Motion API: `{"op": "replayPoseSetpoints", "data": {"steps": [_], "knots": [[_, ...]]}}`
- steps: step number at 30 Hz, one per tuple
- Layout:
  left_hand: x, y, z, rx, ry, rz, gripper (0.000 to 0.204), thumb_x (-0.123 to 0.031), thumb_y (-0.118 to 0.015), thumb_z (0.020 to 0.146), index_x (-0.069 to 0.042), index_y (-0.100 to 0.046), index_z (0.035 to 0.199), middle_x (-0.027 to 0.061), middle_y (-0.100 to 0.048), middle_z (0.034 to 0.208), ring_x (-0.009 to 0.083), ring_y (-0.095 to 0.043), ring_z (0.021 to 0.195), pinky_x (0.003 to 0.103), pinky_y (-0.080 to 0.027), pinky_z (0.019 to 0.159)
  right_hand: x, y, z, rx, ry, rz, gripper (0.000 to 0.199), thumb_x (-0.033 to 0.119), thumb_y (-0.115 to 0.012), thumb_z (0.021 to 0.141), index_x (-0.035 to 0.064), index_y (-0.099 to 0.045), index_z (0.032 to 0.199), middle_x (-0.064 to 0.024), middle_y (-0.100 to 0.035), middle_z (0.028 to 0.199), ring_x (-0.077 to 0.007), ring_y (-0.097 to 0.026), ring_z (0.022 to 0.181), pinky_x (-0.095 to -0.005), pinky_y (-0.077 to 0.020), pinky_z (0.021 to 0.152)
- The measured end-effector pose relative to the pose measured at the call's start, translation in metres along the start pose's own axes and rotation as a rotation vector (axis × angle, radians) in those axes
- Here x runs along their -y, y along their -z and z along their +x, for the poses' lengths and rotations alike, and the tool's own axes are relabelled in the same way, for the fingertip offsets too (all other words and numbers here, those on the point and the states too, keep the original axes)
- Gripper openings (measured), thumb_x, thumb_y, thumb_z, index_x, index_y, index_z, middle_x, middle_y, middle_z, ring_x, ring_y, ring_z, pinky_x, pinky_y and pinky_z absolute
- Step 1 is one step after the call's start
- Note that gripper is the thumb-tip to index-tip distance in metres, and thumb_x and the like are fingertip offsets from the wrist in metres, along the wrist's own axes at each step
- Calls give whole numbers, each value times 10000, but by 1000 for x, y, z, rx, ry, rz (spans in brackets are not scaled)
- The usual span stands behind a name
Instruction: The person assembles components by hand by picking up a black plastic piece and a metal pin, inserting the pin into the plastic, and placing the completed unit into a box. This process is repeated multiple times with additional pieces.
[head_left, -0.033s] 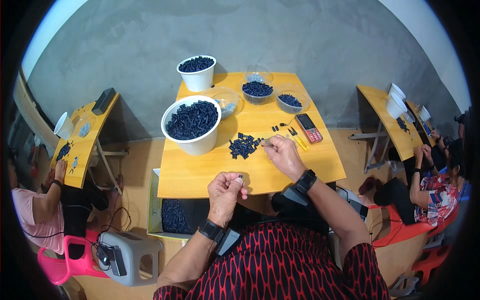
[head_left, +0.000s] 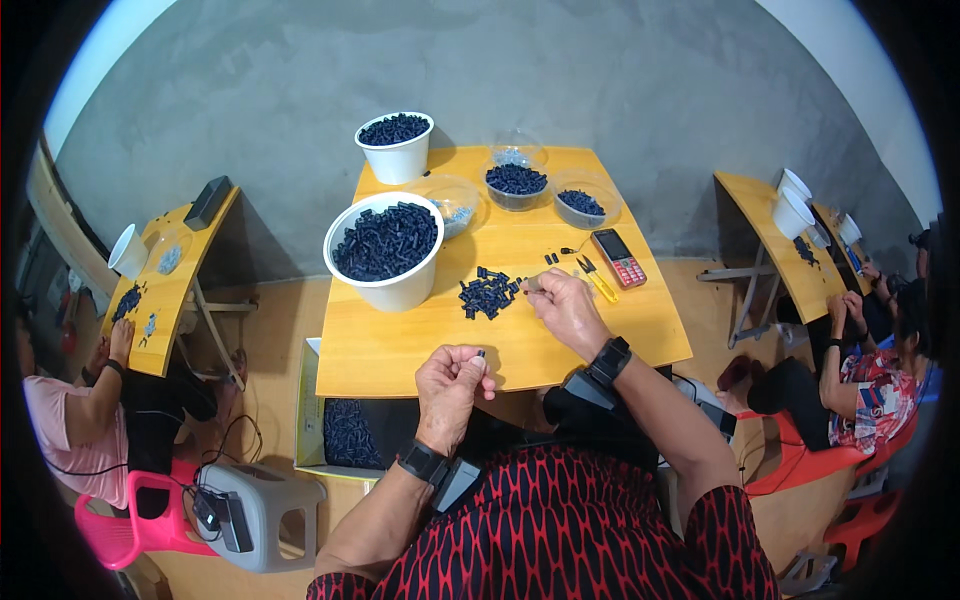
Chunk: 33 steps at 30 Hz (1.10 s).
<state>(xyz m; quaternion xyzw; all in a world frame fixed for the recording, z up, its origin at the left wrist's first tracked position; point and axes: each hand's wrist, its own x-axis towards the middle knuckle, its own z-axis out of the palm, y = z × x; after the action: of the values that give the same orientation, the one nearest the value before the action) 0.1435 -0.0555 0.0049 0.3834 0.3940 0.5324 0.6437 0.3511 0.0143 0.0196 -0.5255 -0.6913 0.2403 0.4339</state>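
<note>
At the near edge of the yellow table, my left hand (head_left: 452, 392) is closed in a pinch, with the dark end of a small black plastic piece (head_left: 482, 353) showing above its fingertips. My right hand (head_left: 566, 308) is over the table, just right of a loose pile of small black tubular pieces (head_left: 486, 294). Its thumb and forefinger are pressed together, and whatever they hold is too small to make out. A pale covering shows on fingertips of both hands. Close by the right hand lie yellow-handled nippers (head_left: 600, 282) and a red-and-black keypad phone (head_left: 620, 258).
Left of the pile stands a white bucket (head_left: 333, 262) full of black pieces; another white bucket (head_left: 393, 163) is behind. Clear bowls (head_left: 515, 203) of small parts line the table's back. A box (head_left: 310, 440) of dark pieces sits below. Co-workers sit at side tables (head_left: 185, 290).
</note>
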Motion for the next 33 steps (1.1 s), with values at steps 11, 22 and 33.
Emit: {"op": "replayPoseSetpoints", "data": {"steps": [11,22,33], "knots": [[0,3,0,-1,6,-33,75,-39,-594,931,3,-558,981,68,-617,790,119,-600,606,247,-526,545,-2,-7,15,136,223,-367,81,11,-602,808,-21,-662,852,-197,-579,834,-390,-602,820,-442,-489,722],[0,2,-1,14,1,-18,74,-32,-593,929,4,-559,984,66,-619,791,116,-599,606,245,-528,544,6,14,-28,169,274,-290,155,-2,-599,805,-3,-664,946,-162,-582,868,-354,-602,844,-418,-496,753],[2,3,-1,13,-6,4,73,-45,-602,929,2,-560,965,69,-625,793,119,-605,610,250,-535,547,8,22,-19,323,279,-390,91,29,-592,824,4,-638,899,-177,-582,882,-373,-596,850,-416,-490,740]]}}
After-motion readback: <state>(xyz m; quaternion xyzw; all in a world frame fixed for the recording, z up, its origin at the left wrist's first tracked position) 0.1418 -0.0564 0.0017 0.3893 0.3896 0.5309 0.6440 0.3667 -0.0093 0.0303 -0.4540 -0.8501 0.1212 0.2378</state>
